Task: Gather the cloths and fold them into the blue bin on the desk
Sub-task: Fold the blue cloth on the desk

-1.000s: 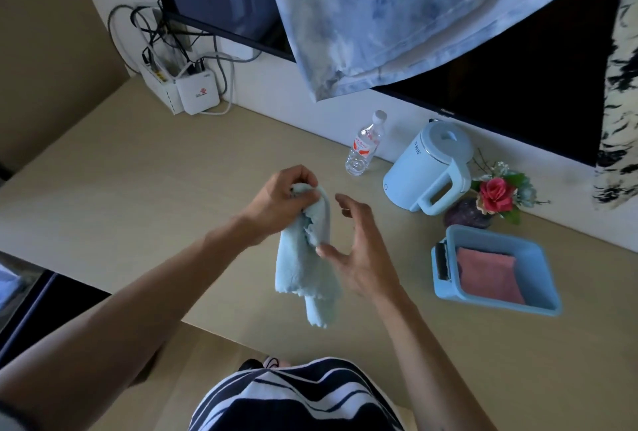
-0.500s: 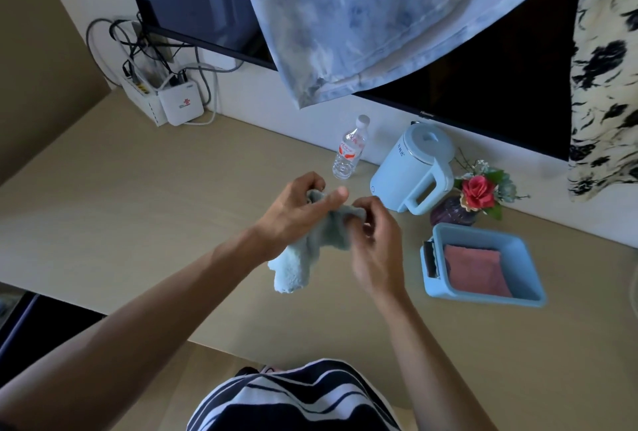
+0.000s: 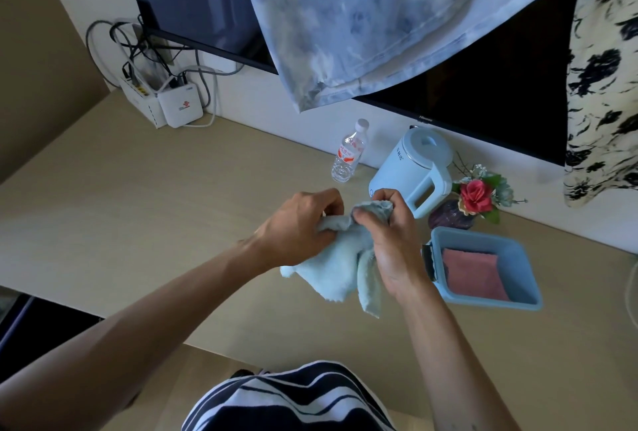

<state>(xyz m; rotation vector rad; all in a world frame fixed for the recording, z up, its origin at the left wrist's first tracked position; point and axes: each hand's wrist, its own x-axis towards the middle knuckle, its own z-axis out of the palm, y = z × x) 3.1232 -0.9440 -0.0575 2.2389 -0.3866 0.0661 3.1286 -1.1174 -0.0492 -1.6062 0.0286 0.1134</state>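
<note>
So 1 cloth looks done: a pink cloth [image 3: 473, 273] lies folded flat in the blue bin [image 3: 518, 268], a smooth plastic rectangular tub with rounded corners. It sits on the pale wood-look desk [image 3: 138, 206], just right of the hands.

Cloth number 2 is a work in progress, I'd say. The light blue cloth [image 3: 336, 275] is fuzzy, terry-ish, with ragged edges, and it hangs bunched above the desk between both hands. The left hand [image 3: 297, 227] curls its fingers around 1 bunched end. The right hand [image 3: 390, 244] pinches the top edge with thumb and curled fingers. There's no neat fold yet, so folding and binning it is left.
</note>
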